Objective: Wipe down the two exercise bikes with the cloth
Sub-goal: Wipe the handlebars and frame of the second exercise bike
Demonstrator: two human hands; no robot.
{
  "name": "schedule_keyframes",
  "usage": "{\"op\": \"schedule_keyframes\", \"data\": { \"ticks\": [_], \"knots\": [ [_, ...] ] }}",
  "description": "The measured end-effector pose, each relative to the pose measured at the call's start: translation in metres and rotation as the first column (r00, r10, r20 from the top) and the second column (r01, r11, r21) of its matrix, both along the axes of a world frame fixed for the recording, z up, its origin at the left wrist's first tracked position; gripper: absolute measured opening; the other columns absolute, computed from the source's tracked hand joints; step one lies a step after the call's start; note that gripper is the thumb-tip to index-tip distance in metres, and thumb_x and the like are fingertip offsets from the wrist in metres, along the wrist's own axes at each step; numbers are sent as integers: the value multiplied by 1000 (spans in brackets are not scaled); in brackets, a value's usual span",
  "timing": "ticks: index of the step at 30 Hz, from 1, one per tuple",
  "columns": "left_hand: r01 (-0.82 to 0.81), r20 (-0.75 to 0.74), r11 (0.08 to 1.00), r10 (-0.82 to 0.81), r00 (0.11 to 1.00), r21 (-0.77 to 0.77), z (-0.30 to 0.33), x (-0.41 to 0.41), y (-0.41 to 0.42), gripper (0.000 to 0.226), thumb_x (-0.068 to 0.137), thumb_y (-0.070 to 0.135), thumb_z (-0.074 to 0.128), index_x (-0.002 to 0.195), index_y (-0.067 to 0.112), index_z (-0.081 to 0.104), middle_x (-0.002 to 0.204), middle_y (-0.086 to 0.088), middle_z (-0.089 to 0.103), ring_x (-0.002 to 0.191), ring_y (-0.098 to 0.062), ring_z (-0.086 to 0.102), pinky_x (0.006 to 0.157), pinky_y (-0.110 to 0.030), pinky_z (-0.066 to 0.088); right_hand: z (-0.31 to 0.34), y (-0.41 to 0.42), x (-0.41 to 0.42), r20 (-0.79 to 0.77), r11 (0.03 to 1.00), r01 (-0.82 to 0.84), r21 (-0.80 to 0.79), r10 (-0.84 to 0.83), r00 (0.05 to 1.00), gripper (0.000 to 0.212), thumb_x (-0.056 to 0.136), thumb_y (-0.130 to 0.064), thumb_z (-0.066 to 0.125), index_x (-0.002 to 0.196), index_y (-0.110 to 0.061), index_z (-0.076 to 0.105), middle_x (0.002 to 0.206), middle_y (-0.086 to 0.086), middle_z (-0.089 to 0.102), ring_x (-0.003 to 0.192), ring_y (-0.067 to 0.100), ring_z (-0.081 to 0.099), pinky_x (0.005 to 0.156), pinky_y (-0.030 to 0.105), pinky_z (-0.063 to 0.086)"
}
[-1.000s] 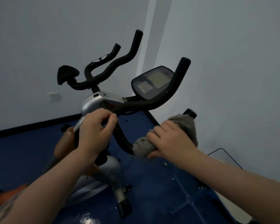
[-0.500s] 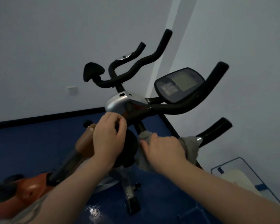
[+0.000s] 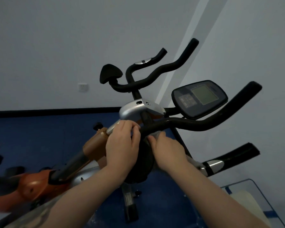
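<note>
Our right hand [image 3: 167,152] has slid the crumpled grey cloth [image 3: 157,134], pinched under its fingers, inward along the black foam handlebar [image 3: 187,123] to the stem, while our left hand [image 3: 122,145] still grips there, so this bar looks nearly wiped.

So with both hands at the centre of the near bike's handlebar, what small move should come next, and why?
Probably slide the right hand with the grey cloth outward along the black foam handlebar toward its raised right end. The cloth is bunched under the bar's centre beside the left hand, which grips near the silver stem cover, and that long stretch lies bare.
</note>
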State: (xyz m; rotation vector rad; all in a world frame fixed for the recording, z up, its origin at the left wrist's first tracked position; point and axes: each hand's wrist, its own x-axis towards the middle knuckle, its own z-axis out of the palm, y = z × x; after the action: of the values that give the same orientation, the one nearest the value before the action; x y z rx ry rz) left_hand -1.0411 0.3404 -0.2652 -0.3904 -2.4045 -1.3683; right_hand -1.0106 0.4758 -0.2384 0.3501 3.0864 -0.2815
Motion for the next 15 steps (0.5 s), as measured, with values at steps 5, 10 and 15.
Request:
{"op": "schedule_keyframes", "data": {
  "ticks": [5,10,15],
  "knots": [
    [29,9,1000,-29,1000,7,-1,0,-2,14,95,32,41,88,29,53,84,15,50,80,-1,49,61,-14,37,15,17,21,23,996,-69,-51,70,997,28,99,-51,35,100,-25,48,85,-3,58,83,22,59,64,34,38],
    [16,-6,1000,-16,1000,15,-4,-3,-1,14,94,32,42,86,29,53,83,15,49,81,-1,49,57,-16,36,71,53,34,-304,931,31,-365,-150,941,13,89,-37,63,89,-33,51,83,-12,62,78,1,60,63,21,45],
    [19,4,999,-20,1000,35,-3,-1,0,13,94,32,43,87,29,53,84,15,51,80,-2,50,58,-18,40,106,73,11,-632,963,153,-221,-261,730,28,85,-21,66,97,-25,41,103,-3,48,70,3,49,56,23,36]
  ]
}}
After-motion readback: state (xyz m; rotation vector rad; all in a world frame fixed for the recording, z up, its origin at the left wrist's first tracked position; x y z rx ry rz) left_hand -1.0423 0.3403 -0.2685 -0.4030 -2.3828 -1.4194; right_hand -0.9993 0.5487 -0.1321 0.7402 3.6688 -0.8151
